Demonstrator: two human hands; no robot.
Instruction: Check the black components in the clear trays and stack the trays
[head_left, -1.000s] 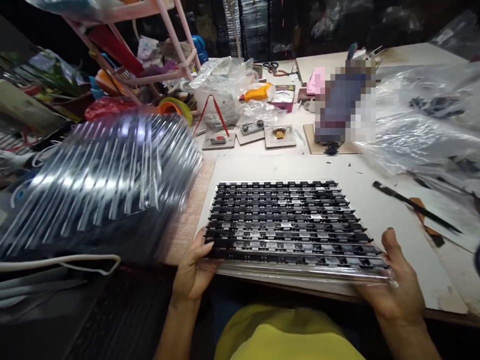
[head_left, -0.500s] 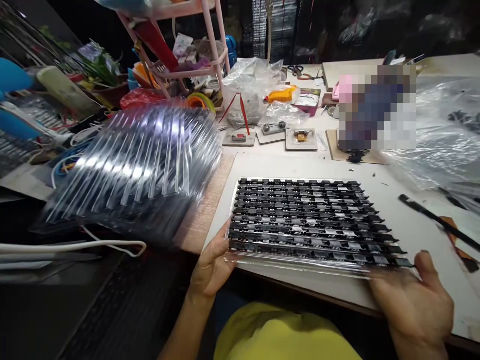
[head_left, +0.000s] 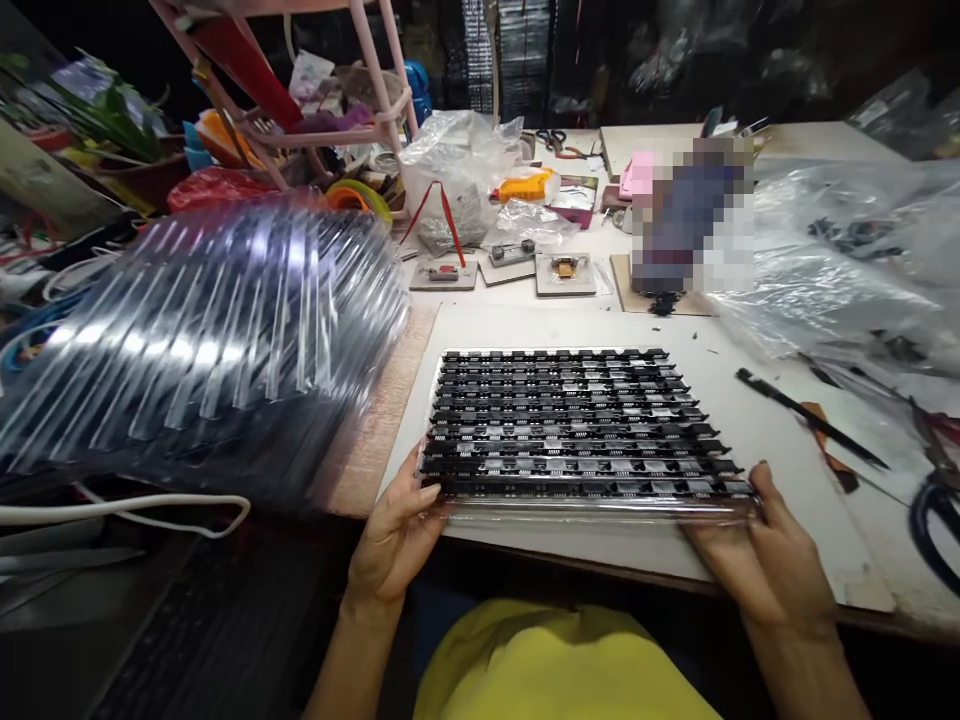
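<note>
A clear plastic tray (head_left: 570, 508) filled with rows of small black parts (head_left: 562, 420) is held at the front of the white work board (head_left: 780, 480). My left hand (head_left: 397, 525) grips its near left corner, thumb on top and fingers underneath. At the near right corner my right hand (head_left: 765, 555) holds it, with the thumb at the side and the fingers partly hidden below. To the left lies a heap of stacked clear trays (head_left: 217, 320), shiny with reflections.
Small fixture blocks (head_left: 564, 275) stand behind the tray. A black strip-like tool (head_left: 810, 418) and scissors (head_left: 937, 510) lie to the right, near plastic bags (head_left: 847, 280). A pink rack (head_left: 382, 80) rises at the back left. A white cable (head_left: 172, 505) crosses the left side.
My right hand has closed on the tray's right corner, its thumb now against the side. My left hand keeps its grip. The whole view has shifted to the right.
</note>
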